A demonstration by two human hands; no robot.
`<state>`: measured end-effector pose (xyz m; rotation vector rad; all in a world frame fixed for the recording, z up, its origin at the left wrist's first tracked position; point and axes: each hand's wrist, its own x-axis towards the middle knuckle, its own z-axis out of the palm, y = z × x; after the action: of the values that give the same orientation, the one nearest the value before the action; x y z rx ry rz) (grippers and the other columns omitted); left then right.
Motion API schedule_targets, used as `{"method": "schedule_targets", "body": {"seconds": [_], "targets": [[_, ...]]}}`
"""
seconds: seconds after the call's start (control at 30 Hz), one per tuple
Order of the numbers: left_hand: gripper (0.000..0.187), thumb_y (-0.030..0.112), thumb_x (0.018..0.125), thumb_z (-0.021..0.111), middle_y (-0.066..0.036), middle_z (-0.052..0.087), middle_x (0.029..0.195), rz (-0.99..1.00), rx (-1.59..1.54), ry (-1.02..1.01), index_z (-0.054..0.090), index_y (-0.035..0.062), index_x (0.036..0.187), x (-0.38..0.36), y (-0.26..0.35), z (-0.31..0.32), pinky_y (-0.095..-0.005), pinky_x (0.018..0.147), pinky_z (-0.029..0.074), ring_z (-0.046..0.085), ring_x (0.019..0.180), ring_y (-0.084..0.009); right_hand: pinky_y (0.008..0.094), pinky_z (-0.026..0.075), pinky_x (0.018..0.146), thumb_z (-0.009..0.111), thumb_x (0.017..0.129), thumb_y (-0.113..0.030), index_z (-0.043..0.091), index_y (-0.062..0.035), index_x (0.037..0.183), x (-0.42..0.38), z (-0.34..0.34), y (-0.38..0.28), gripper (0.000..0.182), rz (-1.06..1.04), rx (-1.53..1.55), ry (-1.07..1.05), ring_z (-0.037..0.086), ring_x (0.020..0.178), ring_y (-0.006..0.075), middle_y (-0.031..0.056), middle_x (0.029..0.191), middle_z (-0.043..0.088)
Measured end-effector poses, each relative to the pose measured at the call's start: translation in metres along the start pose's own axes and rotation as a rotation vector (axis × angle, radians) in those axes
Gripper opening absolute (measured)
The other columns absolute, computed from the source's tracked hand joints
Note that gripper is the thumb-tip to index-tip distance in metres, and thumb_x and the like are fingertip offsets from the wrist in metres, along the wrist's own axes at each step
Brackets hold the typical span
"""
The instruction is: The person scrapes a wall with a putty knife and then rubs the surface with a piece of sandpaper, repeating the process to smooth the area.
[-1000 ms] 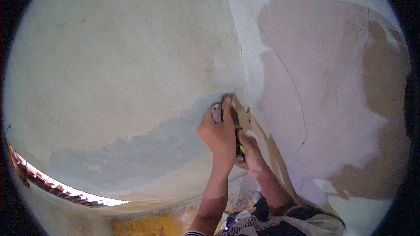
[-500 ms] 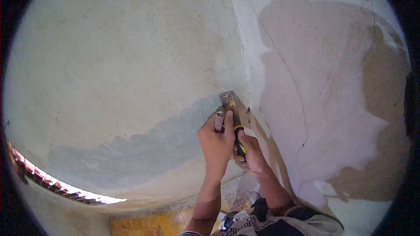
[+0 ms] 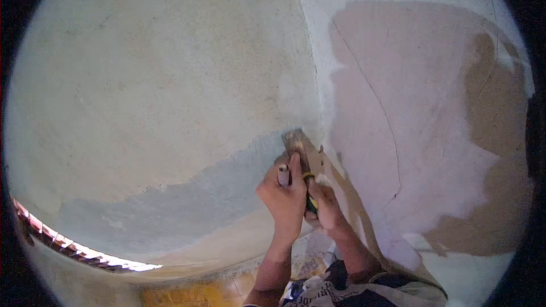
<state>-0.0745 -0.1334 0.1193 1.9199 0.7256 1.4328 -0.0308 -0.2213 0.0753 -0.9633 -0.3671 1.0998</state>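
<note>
A scraper (image 3: 294, 137) with a flat, stained metal blade and a black and yellow handle is pressed against the wall near the corner. My right hand (image 3: 329, 207) is closed round its handle. One finger of my left hand (image 3: 282, 198) lies along the blade. Out of the closed left fist sticks a short pale rod (image 3: 283, 176) with a dark end; its lower part is hidden. Around the blade is the upper edge of a grey-blue scraped patch (image 3: 187, 204) on the cream wall (image 3: 170, 79).
To the right is a pale adjoining wall (image 3: 364, 131) with thin cracks and brownish patches. A slatted opening (image 3: 85, 250) lets in bright light at lower left. Yellow floor tiles (image 3: 187, 295) and my clothing (image 3: 364, 290) appear below.
The scraper's blade has slid slightly down and to the left on the wall, both hands moving with it. My grip looks the same.
</note>
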Motion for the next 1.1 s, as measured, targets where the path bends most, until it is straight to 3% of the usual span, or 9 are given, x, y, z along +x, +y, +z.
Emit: {"method": "schedule_targets", "body": {"seconds": [0.1, 0.47, 0.57, 0.7, 0.8, 0.83, 0.93, 1.03, 1.1], "targets": [[0.029, 0.016, 0.089, 0.067, -0.008, 0.056, 0.054, -0.179, 0.026, -0.090, 0.062, -0.0058, 0.070, 0.015, 0.027, -0.010, -0.0313, 0.047, 0.036, 0.044, 0.053, -0.0085, 0.0237, 0.032, 0.038, 0.046, 0.097, -0.051, 0.055, -0.0089, 0.084, 0.007, 0.009, 0.009, 0.045, -0.088, -0.030, 0.090, 0.044, 0.045, 0.0061, -0.0029, 0.059, 0.049], [0.026, 0.011, 0.087, 0.067, -0.010, 0.050, 0.053, -0.082, -0.061, 0.036, 0.058, -0.0044, 0.068, 0.011, 0.016, 0.000, -0.0312, 0.046, 0.036, 0.040, 0.051, -0.0080, 0.0251, 0.033, 0.038, 0.044, 0.099, -0.048, 0.057, -0.0080, 0.083, 0.009, 0.019, 0.021, 0.045, -0.173, -0.067, 0.172, 0.043, 0.045, 0.0061, -0.0027, 0.061, 0.051], [0.025, 0.007, 0.086, 0.066, -0.011, 0.047, 0.052, -0.077, -0.031, 0.029, 0.056, -0.0034, 0.066, -0.007, 0.002, 0.001, -0.0316, 0.045, 0.036, 0.037, 0.049, -0.0096, 0.0249, 0.033, 0.040, 0.042, 0.100, -0.046, 0.057, -0.0082, 0.085, -0.008, 0.005, 0.027, 0.044, -0.003, -0.043, 0.142, 0.043, 0.047, 0.0058, -0.0034, 0.062, 0.050], [0.022, 0.006, 0.086, 0.066, -0.011, 0.047, 0.052, -0.024, 0.039, 0.011, 0.056, -0.0032, 0.068, 0.014, 0.023, -0.002, -0.0316, 0.045, 0.036, 0.037, 0.049, -0.0106, 0.0241, 0.033, 0.041, 0.042, 0.100, -0.046, 0.057, -0.0081, 0.087, -0.001, 0.014, 0.012, 0.043, -0.145, -0.153, 0.166, 0.042, 0.049, 0.0050, -0.0045, 0.062, 0.049], [0.022, 0.006, 0.086, 0.065, -0.013, 0.049, 0.052, -0.042, -0.028, 0.027, 0.057, -0.0033, 0.068, 0.007, 0.019, -0.002, -0.0327, 0.045, 0.036, 0.037, 0.047, -0.0138, 0.0236, 0.032, 0.041, 0.042, 0.100, -0.046, 0.058, -0.0081, 0.088, 0.003, 0.020, 0.018, 0.043, -0.194, -0.090, 0.162, 0.042, 0.050, 0.0047, -0.0048, 0.062, 0.049], [0.020, 0.007, 0.086, 0.065, -0.014, 0.051, 0.054, -0.038, 0.030, -0.004, 0.058, -0.0031, 0.069, -0.001, 0.011, -0.005, -0.0335, 0.046, 0.037, 0.040, 0.047, -0.0164, 0.0238, 0.031, 0.038, 0.042, 0.100, -0.046, 0.058, -0.0077, 0.088, -0.002, 0.010, 0.022, 0.043, -0.030, -0.037, 0.141, 0.044, 0.049, 0.0052, -0.0044, 0.062, 0.050], [0.015, 0.008, 0.086, 0.065, -0.016, 0.056, 0.060, 0.046, 0.108, -0.010, 0.063, -0.0022, 0.074, -0.006, 0.000, 0.002, -0.0358, 0.048, 0.040, 0.048, 0.047, -0.0249, 0.0243, 0.031, 0.036, 0.043, 0.100, -0.046, 0.058, -0.0075, 0.090, -0.007, -0.001, 0.025, 0.043, -0.004, -0.045, 0.139, 0.046, 0.048, 0.0061, -0.0032, 0.063, 0.052], [0.010, 0.008, 0.085, 0.066, -0.018, 0.060, 0.067, 0.117, 0.097, 0.043, 0.067, -0.0006, 0.080, 0.012, 0.013, 0.012, -0.0375, 0.051, 0.043, 0.056, 0.052, -0.0329, 0.0245, 0.035, 0.039, 0.043, 0.099, -0.047, 0.059, -0.0070, 0.089, 0.008, 0.020, 0.004, 0.044, -0.243, -0.027, 0.198, 0.047, 0.050, 0.0067, -0.0023, 0.066, 0.054], [0.008, 0.008, 0.083, 0.066, -0.018, 0.061, 0.070, 0.118, 0.073, 0.054, 0.069, 0.0005, 0.084, 0.024, 0.024, 0.013, -0.0378, 0.053, 0.045, 0.060, 0.058, -0.0353, 0.0248, 0.037, 0.041, 0.043, 0.099, -0.048, 0.059, -0.0063, 0.089, 0.005, 0.022, -0.005, 0.046, -0.241, -0.011, 0.165, 0.047, 0.052, 0.0071, -0.0021, 0.067, 0.054]]}}
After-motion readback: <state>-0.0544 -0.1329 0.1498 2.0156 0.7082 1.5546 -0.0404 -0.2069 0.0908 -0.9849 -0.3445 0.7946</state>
